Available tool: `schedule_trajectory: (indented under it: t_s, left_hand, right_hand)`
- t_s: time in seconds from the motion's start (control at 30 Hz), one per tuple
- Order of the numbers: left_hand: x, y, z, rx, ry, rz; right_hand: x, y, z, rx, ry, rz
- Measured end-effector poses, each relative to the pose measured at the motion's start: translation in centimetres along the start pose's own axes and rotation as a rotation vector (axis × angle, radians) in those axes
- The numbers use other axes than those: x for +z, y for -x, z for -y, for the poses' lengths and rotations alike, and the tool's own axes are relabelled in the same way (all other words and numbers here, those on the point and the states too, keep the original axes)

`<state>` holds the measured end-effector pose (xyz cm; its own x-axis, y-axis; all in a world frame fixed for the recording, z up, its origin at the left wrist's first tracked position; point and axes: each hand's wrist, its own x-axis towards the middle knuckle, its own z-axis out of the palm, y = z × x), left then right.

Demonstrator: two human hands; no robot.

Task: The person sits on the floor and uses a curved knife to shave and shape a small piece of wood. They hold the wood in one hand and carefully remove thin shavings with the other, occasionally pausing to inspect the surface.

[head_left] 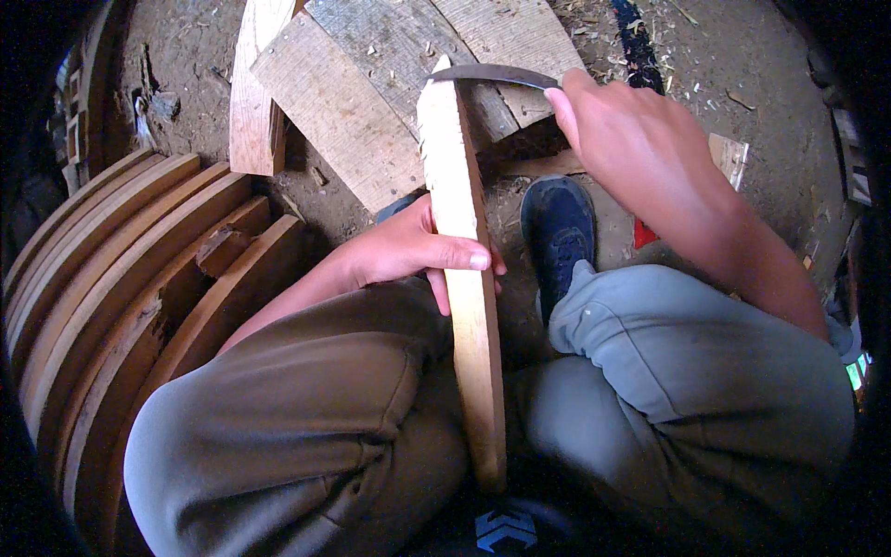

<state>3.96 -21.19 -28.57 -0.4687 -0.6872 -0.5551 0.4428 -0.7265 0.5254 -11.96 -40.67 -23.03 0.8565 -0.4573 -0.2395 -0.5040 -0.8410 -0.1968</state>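
Note:
A long pale piece of wood [477,343], tapered to a point at its far end, stands slanted between my knees, its near end down by my lap. My left hand [408,243] grips it around the middle, thumb across the upper face and fingers wrapped behind. In my right hand [640,135] is a sickle [501,73]; its handle is hidden in my closed fingers. The curved dark blade reaches left and lies across the wood near the pointed tip. Rough cut marks show along the wood's left edge below the blade.
Flat weathered boards [339,116] lie ahead, scattered with shavings. At left, several curved timbers [200,218] are stacked side by side. Another pale timber [252,116] rests beside the boards. My dark shoe [559,227] is on the dirt floor [733,56], near a red scrap [644,233].

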Motion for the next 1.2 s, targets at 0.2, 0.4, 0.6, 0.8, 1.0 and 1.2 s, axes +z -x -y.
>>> schedule_trajectory:
  t_s: [0.2,0.4,0.6,0.8,1.0,1.2]
  left_hand:
    - [-0.1,0.0,-0.2,-0.013,-0.04,-0.002]
    - [-0.3,0.0,-0.1,-0.04,-0.033,0.007]
    - [-0.1,0.3,-0.2,-0.022,-0.012,-0.027]
    - [-0.1,0.2,0.0,-0.034,0.01,-0.024]
    - [0.2,0.0,0.1,0.011,0.003,-0.015]
    - [0.0,-0.2,0.2,0.008,-0.031,-0.007]
  right_hand:
    - [1.2,-0.5,0.1,0.012,0.043,-0.048]
    - [1.3,-1.0,1.4,0.091,0.109,0.005]
    - [1.5,-1.1,2.2,0.124,0.139,-0.04]
    - [0.9,-1.4,-0.4,0.072,-0.054,0.062]
    - [-1.0,-0.1,-0.3,0.047,-0.047,0.12]
    - [-0.3,-0.1,0.2,0.03,0.015,0.037]
